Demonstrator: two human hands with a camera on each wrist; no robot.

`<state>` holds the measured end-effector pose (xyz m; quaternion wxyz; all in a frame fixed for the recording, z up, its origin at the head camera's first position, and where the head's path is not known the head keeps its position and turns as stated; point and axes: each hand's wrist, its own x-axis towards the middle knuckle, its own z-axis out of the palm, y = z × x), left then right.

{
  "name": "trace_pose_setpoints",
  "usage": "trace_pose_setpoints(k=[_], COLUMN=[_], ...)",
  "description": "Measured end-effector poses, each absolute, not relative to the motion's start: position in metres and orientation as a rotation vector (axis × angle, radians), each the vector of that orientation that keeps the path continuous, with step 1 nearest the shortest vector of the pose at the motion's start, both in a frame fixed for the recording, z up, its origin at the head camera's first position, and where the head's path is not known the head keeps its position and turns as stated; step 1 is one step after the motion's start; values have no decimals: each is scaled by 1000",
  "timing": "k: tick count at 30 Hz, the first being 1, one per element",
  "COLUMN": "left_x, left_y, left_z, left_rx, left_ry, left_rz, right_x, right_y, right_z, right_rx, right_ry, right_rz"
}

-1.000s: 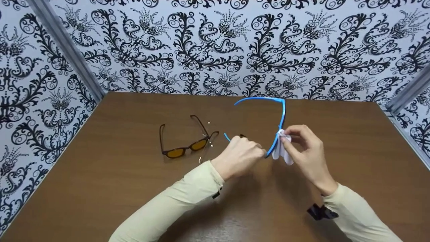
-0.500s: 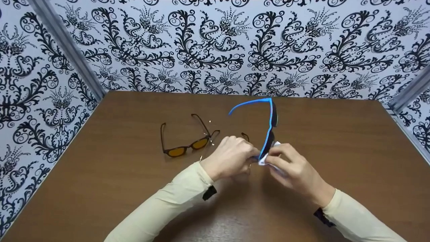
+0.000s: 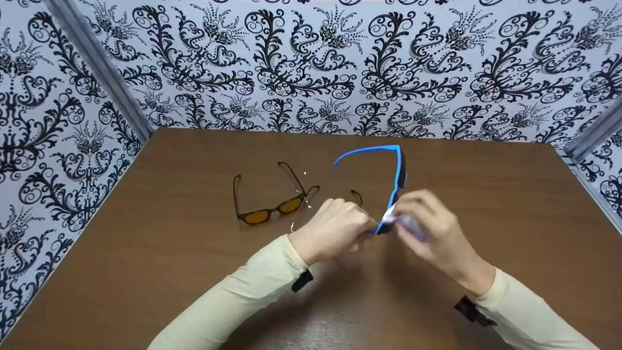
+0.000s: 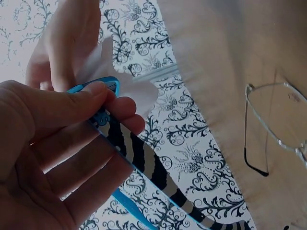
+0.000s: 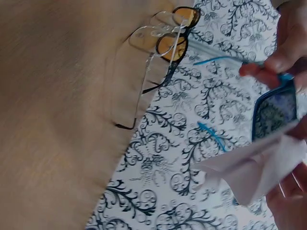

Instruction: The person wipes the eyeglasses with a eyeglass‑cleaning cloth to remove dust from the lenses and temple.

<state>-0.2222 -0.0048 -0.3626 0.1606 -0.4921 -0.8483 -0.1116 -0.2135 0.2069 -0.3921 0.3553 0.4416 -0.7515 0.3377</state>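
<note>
In the head view, my left hand (image 3: 335, 228) grips blue-framed sunglasses (image 3: 400, 167) near one hinge, holding them up over the table. The left wrist view shows its thumb and fingers pinching a zebra-striped temple (image 4: 144, 155) by the hinge. My right hand (image 3: 437, 233) holds a white cloth (image 5: 261, 167), blurred in the head view, at the lens nearest the left hand. From the right wrist, that dark lens (image 5: 276, 112) shows partly behind the cloth. The other blue temple (image 3: 364, 149) points left, unfolded.
Dark-framed glasses with amber lenses (image 3: 256, 217) rest unfolded on the brown table (image 3: 121, 253), left of my hands. Thin wire-rimmed glasses (image 4: 245, 124) lie beside them, partly hidden by my left hand in the head view. A patterned wall (image 3: 311, 87) stands behind the table.
The sunglasses have swung left and tilted, baring the far dark lens. The cloth has shifted from mid-frame down to the near lens, and my right hand moves there with it.
</note>
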Motion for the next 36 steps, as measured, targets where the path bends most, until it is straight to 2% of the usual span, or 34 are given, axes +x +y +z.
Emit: trace_pose_setpoints(k=[5,16,28,36], left_x=[-224,-219,-215,-211], left_y=[-9,-5,-8,-8], left_z=[-363,-365,-364,-364], left_rx=[-1437,-1481,-1443,-1460], left_ry=[-2422,-2408,-2399,-2394], left_rz=[-365,-319,-390,-382], right_x=[-208,-214,-193,-198], right_y=[208,216,201,212], right_z=[-400,-395,-406,-413], right_rx=[1335,992,1240,1093], right_ry=[-1933,-1979,-1864,-1941], right_rz=[725,933,817,905])
